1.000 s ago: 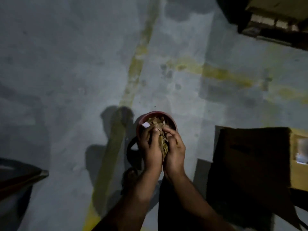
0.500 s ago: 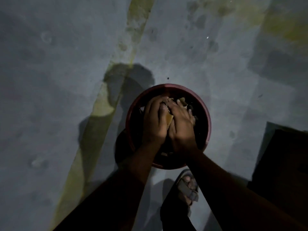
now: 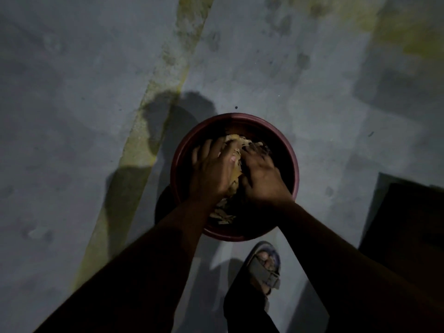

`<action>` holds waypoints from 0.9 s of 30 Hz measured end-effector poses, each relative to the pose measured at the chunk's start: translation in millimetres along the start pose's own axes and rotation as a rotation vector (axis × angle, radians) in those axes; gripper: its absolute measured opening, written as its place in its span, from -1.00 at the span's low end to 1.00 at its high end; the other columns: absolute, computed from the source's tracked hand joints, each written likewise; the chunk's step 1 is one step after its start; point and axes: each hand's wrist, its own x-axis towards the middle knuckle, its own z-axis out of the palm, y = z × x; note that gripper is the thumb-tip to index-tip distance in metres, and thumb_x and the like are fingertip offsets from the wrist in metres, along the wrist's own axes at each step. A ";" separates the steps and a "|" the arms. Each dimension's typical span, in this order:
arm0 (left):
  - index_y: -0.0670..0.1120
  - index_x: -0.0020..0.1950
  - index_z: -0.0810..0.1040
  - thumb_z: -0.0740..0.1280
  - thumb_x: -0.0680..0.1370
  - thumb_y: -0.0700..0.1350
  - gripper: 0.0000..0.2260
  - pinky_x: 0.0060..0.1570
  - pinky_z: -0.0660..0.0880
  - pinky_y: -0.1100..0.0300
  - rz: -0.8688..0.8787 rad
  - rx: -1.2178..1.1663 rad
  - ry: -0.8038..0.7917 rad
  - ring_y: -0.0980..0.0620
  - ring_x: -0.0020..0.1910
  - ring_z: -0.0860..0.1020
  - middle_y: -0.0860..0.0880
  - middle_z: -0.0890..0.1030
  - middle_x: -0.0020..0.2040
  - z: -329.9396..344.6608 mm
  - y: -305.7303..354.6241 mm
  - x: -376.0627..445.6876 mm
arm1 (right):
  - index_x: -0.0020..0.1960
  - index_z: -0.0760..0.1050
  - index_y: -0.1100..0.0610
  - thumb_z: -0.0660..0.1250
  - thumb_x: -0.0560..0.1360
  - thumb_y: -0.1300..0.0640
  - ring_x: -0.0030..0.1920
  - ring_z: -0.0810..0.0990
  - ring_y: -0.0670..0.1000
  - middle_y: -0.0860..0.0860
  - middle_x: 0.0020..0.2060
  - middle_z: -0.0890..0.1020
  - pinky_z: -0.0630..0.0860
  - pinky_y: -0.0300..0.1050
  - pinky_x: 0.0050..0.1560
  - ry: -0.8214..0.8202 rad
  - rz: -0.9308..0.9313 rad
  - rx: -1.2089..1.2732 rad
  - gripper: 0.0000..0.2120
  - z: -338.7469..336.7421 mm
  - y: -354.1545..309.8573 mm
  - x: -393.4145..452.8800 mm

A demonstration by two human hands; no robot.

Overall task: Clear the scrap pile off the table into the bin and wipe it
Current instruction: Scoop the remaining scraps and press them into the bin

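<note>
Both hands reach into the red bin (image 3: pixel 294 169) on the grey floor (image 3: pixel 72 116): the left hand (image 3: pixel 211 171) lies over the tan scraps (image 3: pixel 234 143) with its fingers (image 3: pixel 204 147) spread and straight, and the right hand (image 3: pixel 262 174) presses the pile from the other side, its fingers blurred and dim, so I cannot tell their state. More scraps lie in the bin's near part, under the left wrist. A worn yellow stripe (image 3: pixel 153 131) runs just left of the bin, a sandalled foot (image 3: pixel 265 267) stands just beside its near rim, and a dark box (image 3: pixel 408 224) sits to the right, apart from it.
</note>
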 end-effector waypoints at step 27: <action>-0.04 0.51 0.38 0.18 0.62 0.11 -0.52 0.32 0.38 -0.04 0.914 0.073 -0.024 -0.10 0.41 0.37 -0.05 0.46 0.44 -604.5 245.6 -210.2 | 0.34 0.48 0.12 0.21 0.61 -0.04 0.17 0.52 0.15 0.08 0.22 0.56 0.52 0.11 0.11 0.772 0.103 -0.185 -0.62 -344.3 -303.2 -513.5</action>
